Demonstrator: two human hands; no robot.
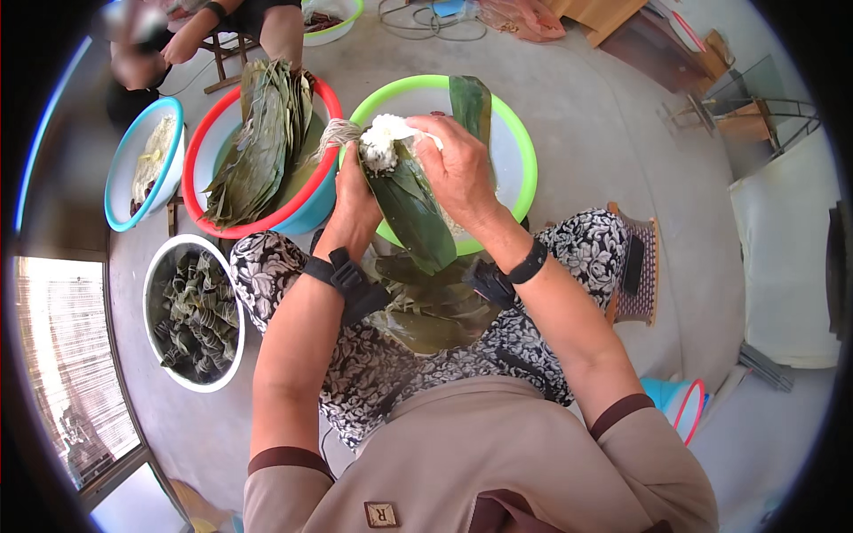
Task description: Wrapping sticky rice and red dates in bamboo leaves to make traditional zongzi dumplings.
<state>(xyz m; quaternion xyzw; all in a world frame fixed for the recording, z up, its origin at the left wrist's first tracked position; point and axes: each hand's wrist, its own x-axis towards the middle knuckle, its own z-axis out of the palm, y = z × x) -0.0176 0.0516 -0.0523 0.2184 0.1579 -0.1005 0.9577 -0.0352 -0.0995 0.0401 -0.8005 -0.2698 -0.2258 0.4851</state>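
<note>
My left hand (355,190) grips a long green bamboo leaf (416,216), its upper end bent around a mound of white rice (382,141). My right hand (460,166) pinches a small white utensil (420,126), maybe a spoon, against the top of the rice; the fingers hide most of it. A bundle of pale string (338,133) lies right beside my left fingertips. Below both hands is a green-rimmed basin (526,153) with rice inside, partly covered by my arm. Another wide leaf (472,110) hangs over its far rim.
To the left, a red-rimmed basin (193,176) holds stacked leaves (260,146) in water. A white-rimmed bowl (150,326) contains several wrapped leaf dumplings (200,306). More leaves (433,306) lie across my lap. A blue-rimmed basin (113,186) stands near another person's arm (196,33).
</note>
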